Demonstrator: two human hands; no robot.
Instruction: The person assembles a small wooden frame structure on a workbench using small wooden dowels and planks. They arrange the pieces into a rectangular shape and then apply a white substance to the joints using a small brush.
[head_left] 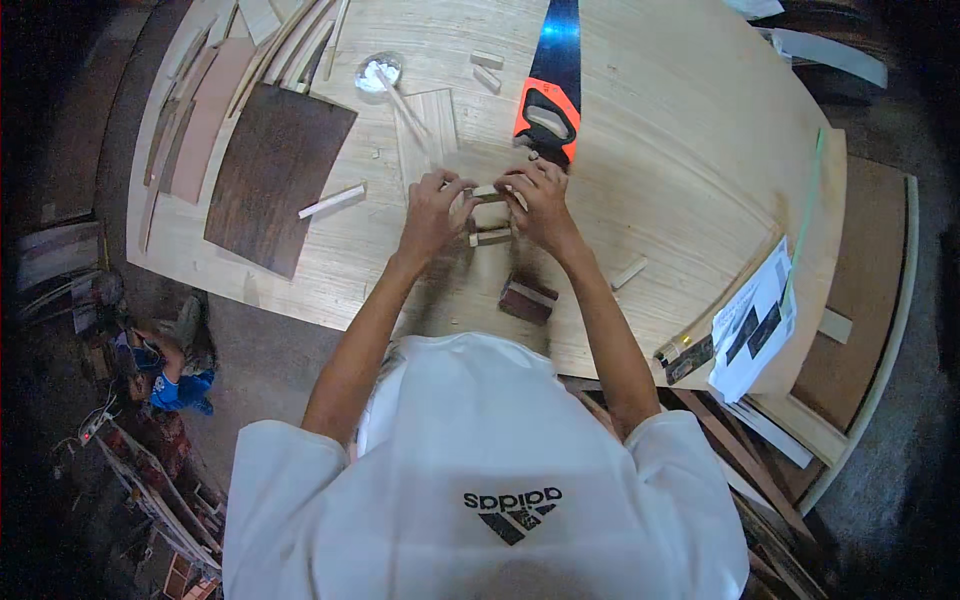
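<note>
My left hand [436, 212] and my right hand [541, 208] meet over the table, fingers closed on opposite ends of a small wooden block [487, 194]. Just below it, between my wrists, lies a second small wooden block [489, 238] on the tabletop; whether the two touch is unclear. Nearer my body sits a dark reddish-brown sanding block [529, 298]. Beyond my right fingers lies a hand saw [548, 110] with an orange and black handle. A thin pale board [428, 125] is past my left fingers.
A clear cup [379, 75] of white paste holds a stick. On the left are a dark brown panel [281, 178], a pale strip [333, 200] and several long wood strips. Printed paper sheets [752, 325] hang over the right edge. Another person [178, 375] is at far left.
</note>
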